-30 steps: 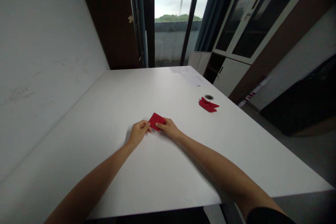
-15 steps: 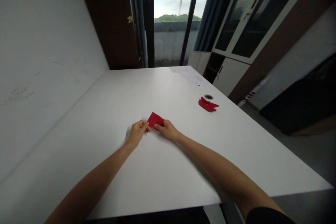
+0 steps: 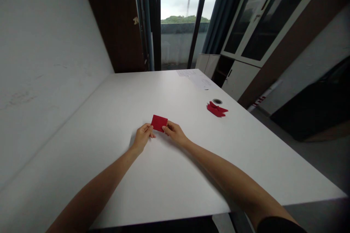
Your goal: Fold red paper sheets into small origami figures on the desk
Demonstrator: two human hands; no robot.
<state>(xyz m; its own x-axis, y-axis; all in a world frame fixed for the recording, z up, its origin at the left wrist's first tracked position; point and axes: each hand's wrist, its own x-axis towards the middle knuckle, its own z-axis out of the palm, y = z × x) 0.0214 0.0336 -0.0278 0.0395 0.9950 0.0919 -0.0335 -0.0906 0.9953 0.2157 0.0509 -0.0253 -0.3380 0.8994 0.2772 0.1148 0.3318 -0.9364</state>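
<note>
A small folded red paper (image 3: 159,123), flat and roughly rectangular, is held between my two hands just above the white table (image 3: 153,174). My left hand (image 3: 143,134) pinches its lower left corner between thumb and fingers. At the right edge my right hand (image 3: 175,131) grips it, thumb on the near face and fingers behind. To the right lies a folded red paper shape (image 3: 217,109) with pointed ends, untouched by either hand.
Beside the red shape is a round cable hole (image 3: 217,101) in the tabletop. Printed sheets (image 3: 199,81) lie at the far right corner. A white wall (image 3: 49,80) borders the table's left side; a cabinet (image 3: 243,76) stands beyond its right edge.
The red paper has turned in my hands, from a tilted diamond to a more level rectangle. My right hand's grip has moved to its right edge. The other red shape has stayed still.
</note>
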